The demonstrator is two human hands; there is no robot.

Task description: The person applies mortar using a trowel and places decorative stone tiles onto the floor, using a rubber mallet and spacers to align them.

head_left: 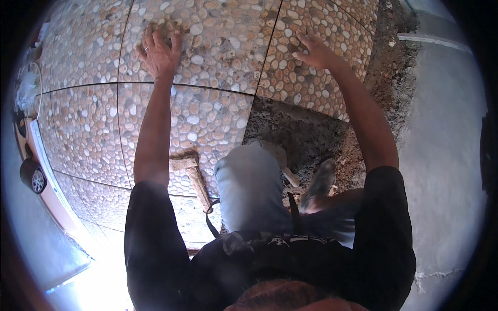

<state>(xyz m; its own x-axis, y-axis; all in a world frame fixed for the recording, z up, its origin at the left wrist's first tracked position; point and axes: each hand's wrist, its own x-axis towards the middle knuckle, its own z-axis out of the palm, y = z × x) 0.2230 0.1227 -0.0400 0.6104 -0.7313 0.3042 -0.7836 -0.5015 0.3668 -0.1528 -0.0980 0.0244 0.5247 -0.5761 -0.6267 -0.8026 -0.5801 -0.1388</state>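
Brown-and-white pebbled tiles lay beneath both hands: one tile (220,57) under the left hand (162,56), another tile (293,78) under the right hand (314,52). One hammer (196,179) lay well behind the left; one bare mortar patch (301,127) showed behind the right. Both arms reached forward, hands flat-looking, fingers spread, grasping nothing. The palms were hidden; some right-hand fingers were hard to make out.
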